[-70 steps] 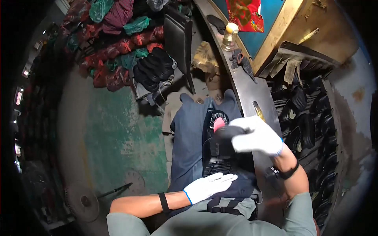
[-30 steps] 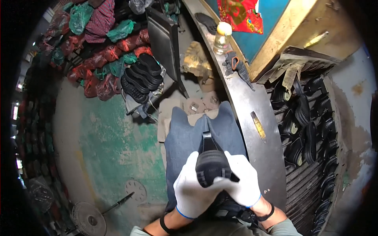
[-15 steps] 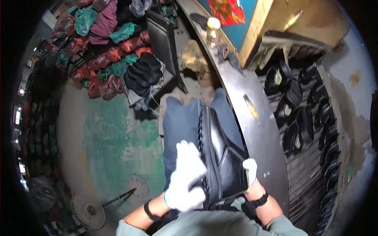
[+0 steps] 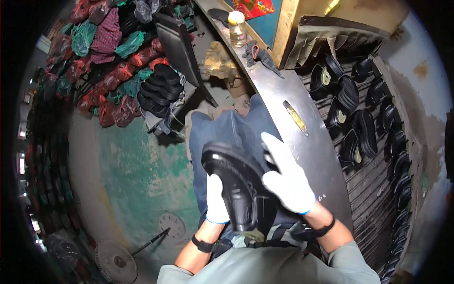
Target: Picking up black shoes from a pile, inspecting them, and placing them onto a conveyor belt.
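along our right side runs a curved metal counter [image 4: 326,175], a narrow yellow-and-dark tool [image 4: 296,118] lying midway between its edges. beyond its right edge, a slatted rack [image 4: 362,201] carries black shoes [image 4: 364,132]. to our left spreads the worn green floor [image 4: 137,156], with a fan [image 4: 116,261] near us and a dark chair [image 4: 175,45] farther off. toward the counter's far end stands a clear jar [image 4: 237,33], its lid pale yellow, its contents unclear to us. past the floor, red bags [image 4: 124,73] and green bags [image 4: 82,39] crowd together, what they hold hidden. over our lap, left of the counter's left edge, is a black boot [image 4: 241,189]; our gloved left hand [image 4: 217,201] grasps its side. our gloved right hand [image 4: 288,182] spreads beside it, and we cannot tell whether those fingers grip.
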A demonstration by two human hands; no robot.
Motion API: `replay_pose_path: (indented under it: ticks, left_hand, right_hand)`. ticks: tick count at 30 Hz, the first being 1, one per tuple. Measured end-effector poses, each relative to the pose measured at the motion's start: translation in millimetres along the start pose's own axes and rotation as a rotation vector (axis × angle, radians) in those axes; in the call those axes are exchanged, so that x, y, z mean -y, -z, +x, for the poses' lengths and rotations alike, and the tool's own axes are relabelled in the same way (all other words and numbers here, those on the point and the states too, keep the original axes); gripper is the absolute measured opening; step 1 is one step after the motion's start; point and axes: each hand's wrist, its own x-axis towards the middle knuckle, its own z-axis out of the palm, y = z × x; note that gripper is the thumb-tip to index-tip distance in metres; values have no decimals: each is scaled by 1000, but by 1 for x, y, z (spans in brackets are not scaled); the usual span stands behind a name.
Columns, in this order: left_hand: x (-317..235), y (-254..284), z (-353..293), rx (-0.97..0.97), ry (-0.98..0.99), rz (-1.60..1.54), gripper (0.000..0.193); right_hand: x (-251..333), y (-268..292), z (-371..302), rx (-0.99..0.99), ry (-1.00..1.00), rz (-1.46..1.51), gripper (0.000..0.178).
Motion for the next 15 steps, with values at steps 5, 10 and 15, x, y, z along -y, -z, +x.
replay_pose_path:
  ticks: [5,10,15]
  left_hand:
    - [-40,-13,4,63,-773,773,94]
    - [-48,-48,0,-294,-909,1371,44]
    - [-12,-137,1,158,-802,1472,51]
  right_hand:
    - [-15,-49,-38,266,286,-555,132]
    - [-16,-53,-84,227,-36,-538,124]
    - [-10,15,-121,38,40,-74,132]
